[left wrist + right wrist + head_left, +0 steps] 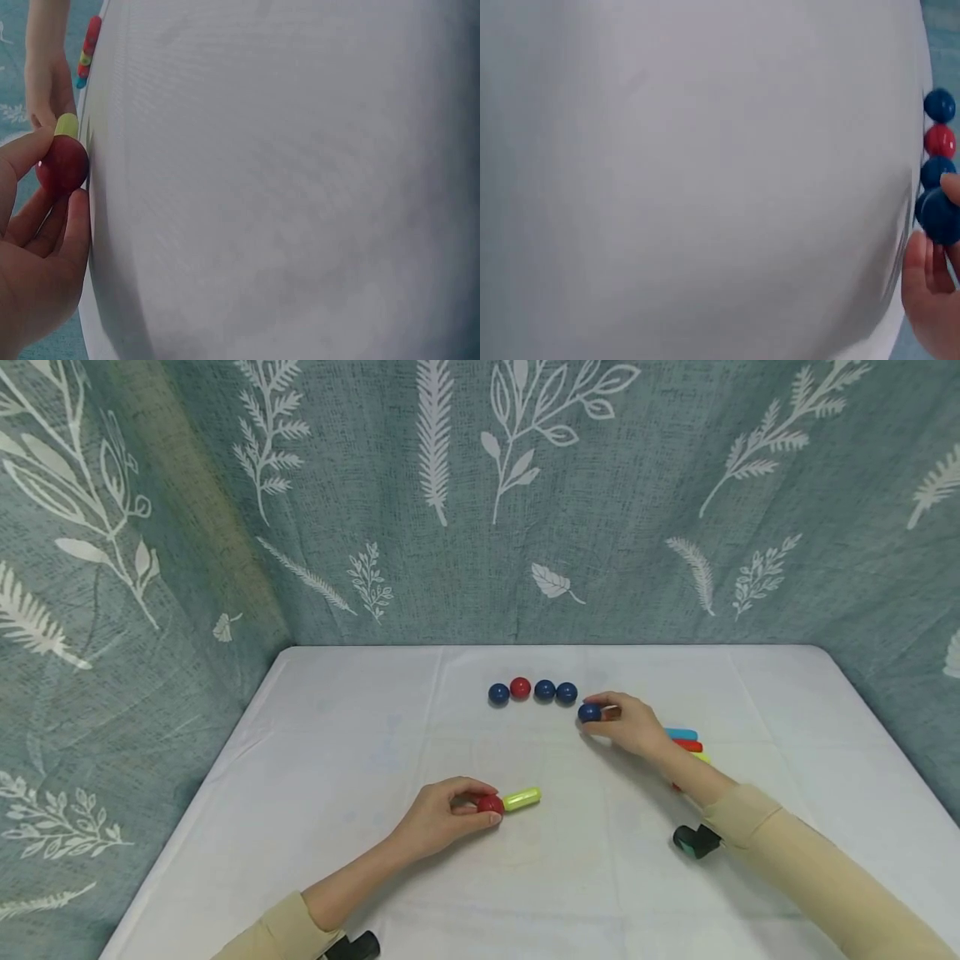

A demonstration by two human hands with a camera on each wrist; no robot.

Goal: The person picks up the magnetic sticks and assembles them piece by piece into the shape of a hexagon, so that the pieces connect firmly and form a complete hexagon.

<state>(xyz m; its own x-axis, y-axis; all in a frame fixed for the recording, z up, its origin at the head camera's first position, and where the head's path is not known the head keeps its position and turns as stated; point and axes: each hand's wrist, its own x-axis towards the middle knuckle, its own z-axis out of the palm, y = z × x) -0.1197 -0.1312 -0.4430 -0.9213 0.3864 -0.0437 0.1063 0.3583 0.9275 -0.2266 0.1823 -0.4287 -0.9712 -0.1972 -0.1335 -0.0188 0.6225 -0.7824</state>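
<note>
Near the middle of the table, my left hand pinches a red ball between thumb and fingers. A yellow-green stick extends from the ball's right side; both also show in the left wrist view, the ball below the stick. Farther back on the right, my right hand grips a dark blue ball by its sides. In the right wrist view that blue ball sits between thumb and fingers, in front of the row of balls.
Toward the back stands a row of balls: a blue ball, a red ball and two more blue balls. Several coloured sticks lie under the right forearm, partly hidden. Patterned cloth hangs behind the white table.
</note>
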